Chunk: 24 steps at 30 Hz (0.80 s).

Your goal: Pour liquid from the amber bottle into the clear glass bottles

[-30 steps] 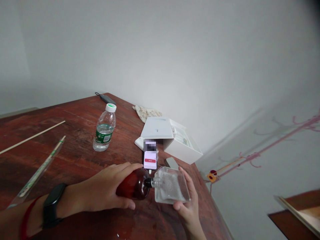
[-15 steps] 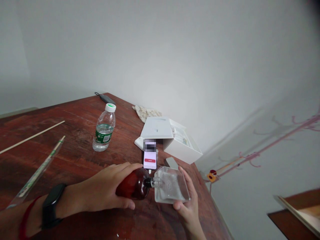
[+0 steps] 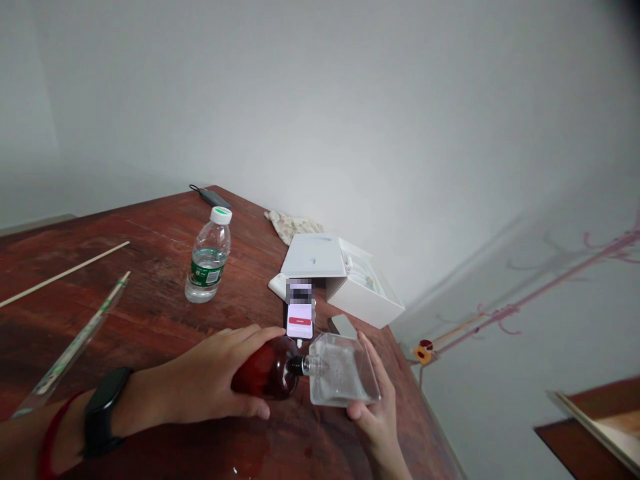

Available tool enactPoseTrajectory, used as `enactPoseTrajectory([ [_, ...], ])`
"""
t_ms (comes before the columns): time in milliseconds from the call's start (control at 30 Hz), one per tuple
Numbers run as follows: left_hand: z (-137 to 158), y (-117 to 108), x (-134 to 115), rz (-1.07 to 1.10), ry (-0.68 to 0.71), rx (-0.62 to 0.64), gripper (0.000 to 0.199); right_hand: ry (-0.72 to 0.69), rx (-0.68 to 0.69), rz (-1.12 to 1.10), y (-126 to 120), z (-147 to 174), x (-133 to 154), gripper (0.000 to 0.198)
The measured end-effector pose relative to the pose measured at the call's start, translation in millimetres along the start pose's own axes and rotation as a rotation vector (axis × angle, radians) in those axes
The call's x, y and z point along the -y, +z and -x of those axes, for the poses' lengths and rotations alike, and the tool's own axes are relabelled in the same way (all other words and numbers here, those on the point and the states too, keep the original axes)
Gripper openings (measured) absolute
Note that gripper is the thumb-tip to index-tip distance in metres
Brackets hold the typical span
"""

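Observation:
My left hand point(image 3: 233, 370), with a black band on its wrist, is closed around a dark red-brown bottle point(image 3: 267, 373) tipped on its side. A black neck on that bottle points right and meets the mouth of a clear square bottle point(image 3: 345, 373). My right hand point(image 3: 375, 400) grips the clear bottle by its base end, thumb below and fingers behind. Whitish film or droplets show inside the clear bottle. Just beyond the two bottles lies a lit phone point(image 3: 300, 320) with a white cable plug at its lower end.
A water bottle point(image 3: 207, 260) stands left of the phone. Farther back are an open white box point(image 3: 365, 293), a crumpled cloth point(image 3: 290, 225) and a grey device point(image 3: 215, 199). Wrapped chopsticks point(image 3: 83, 337) and a bare stick point(image 3: 65, 273) lie left. A pink rack point(image 3: 500, 319) leans at right.
Both hands and the two bottles hold practically the same position. A small wet patch shows more plainly on the table near the lower edge.

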<state>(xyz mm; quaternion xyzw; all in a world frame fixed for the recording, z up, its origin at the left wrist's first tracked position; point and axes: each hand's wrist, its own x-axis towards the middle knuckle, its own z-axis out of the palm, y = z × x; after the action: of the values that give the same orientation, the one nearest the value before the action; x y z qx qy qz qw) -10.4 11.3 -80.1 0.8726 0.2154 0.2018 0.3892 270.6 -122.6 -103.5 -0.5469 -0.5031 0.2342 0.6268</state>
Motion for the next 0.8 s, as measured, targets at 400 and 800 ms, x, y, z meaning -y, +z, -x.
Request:
enactPoseTrajectory([
  [400,-0.4,-1.9,-3.2,-0.016,-0.011,0.015,0.087,-0.007,0.002,-0.023,3.7,-0.2,3.6,0.105],
  [800,-0.6,-0.5,-1.4,-0.028,-0.017,0.028,0.089,-0.019,-0.008,-0.021,2.6,0.9,0.1,0.104],
])
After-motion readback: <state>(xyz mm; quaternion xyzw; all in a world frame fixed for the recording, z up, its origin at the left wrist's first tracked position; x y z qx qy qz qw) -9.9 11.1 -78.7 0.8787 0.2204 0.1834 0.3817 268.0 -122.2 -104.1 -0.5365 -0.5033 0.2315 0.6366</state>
